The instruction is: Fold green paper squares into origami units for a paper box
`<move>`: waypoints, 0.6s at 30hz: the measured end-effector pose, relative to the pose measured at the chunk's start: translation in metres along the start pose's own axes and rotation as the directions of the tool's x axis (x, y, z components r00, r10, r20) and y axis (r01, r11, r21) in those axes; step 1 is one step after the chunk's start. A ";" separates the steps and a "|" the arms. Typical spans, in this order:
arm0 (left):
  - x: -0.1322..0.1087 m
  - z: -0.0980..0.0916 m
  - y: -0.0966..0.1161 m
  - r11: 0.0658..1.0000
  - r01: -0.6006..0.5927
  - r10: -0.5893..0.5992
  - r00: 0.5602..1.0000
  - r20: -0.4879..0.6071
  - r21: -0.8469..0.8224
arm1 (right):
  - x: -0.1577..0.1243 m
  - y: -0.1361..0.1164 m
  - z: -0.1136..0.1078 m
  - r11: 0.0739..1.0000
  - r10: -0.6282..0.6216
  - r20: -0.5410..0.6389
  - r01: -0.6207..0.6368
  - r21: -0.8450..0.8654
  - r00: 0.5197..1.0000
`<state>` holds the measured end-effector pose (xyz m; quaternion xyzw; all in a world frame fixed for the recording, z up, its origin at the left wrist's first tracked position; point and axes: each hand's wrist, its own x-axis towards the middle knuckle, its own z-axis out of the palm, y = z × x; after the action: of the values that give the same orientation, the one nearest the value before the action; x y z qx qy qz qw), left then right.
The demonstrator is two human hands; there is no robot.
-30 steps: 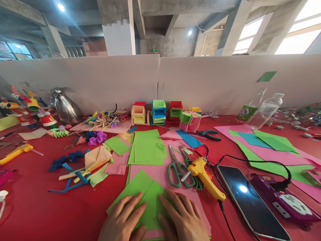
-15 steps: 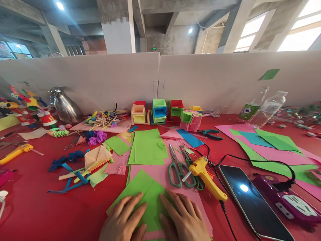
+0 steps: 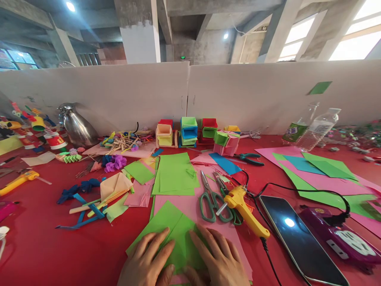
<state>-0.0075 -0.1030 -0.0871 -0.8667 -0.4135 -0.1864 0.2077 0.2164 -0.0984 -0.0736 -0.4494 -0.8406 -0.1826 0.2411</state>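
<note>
A sheet of green paper with a diagonal fold line lies in front of me, on top of pink paper. My left hand rests flat on its left side, fingers spread. Across from it, my right hand presses on the right side, fingers also spread and the thumb near the lower edge. Just beyond the right hand are green-handled scissors and a yellow glue gun. Farther back lies a stack of green sheets. The lower edge of the folded paper is partly hidden by my hands.
To the right lie a phone and a purple power strip with black cables. Folded paper boxes stand along the white partition. Paper strips lie at left, a metal jug behind, pliers and bottles at back right.
My right thumb has slid down and inward along the green paper's lower part. The left hand and the surrounding things look the same.
</note>
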 end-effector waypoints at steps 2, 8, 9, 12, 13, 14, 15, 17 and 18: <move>0.000 -0.001 0.000 1.000 0.006 -0.006 1.000 -0.001 -0.004 | 0.001 -0.001 -0.002 1.000 -0.007 -0.006 0.007 -0.003 1.000; -0.001 0.001 0.003 1.000 0.009 -0.009 1.000 -0.016 0.011 | 0.002 0.000 -0.002 1.000 -0.011 0.007 0.011 0.004 1.000; -0.001 0.002 0.003 1.000 0.006 -0.006 1.000 -0.017 0.017 | 0.002 0.000 -0.002 1.000 -0.009 0.012 0.009 0.004 1.000; -0.002 0.003 0.000 0.999 -0.003 0.004 1.000 -0.025 0.038 | -0.001 0.001 0.000 1.000 -0.009 0.022 0.009 0.000 1.000; -0.003 0.004 -0.001 0.999 -0.007 0.008 0.999 -0.033 0.047 | -0.002 0.001 0.001 1.000 -0.008 0.022 0.008 0.000 1.000; -0.003 0.005 -0.001 0.998 -0.015 0.017 0.999 -0.044 0.058 | -0.002 0.002 0.001 1.000 -0.011 0.020 0.011 0.003 1.000; -0.004 0.006 0.000 0.997 -0.029 0.033 0.998 -0.060 0.072 | -0.002 0.002 0.001 1.000 -0.009 0.014 0.008 0.006 1.000; -0.007 0.009 0.005 0.994 -0.021 0.032 0.993 -0.112 0.106 | -0.001 0.002 0.001 1.000 0.004 -0.004 -0.004 0.016 1.000; -0.008 0.012 0.011 0.993 -0.004 0.021 0.989 -0.147 0.120 | -0.001 0.002 0.000 1.000 0.010 -0.018 -0.010 0.022 1.000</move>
<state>-0.0021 -0.1081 -0.1034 -0.8391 -0.4020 -0.2237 0.2904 0.2182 -0.0977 -0.0740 -0.4492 -0.8380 -0.1765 0.2546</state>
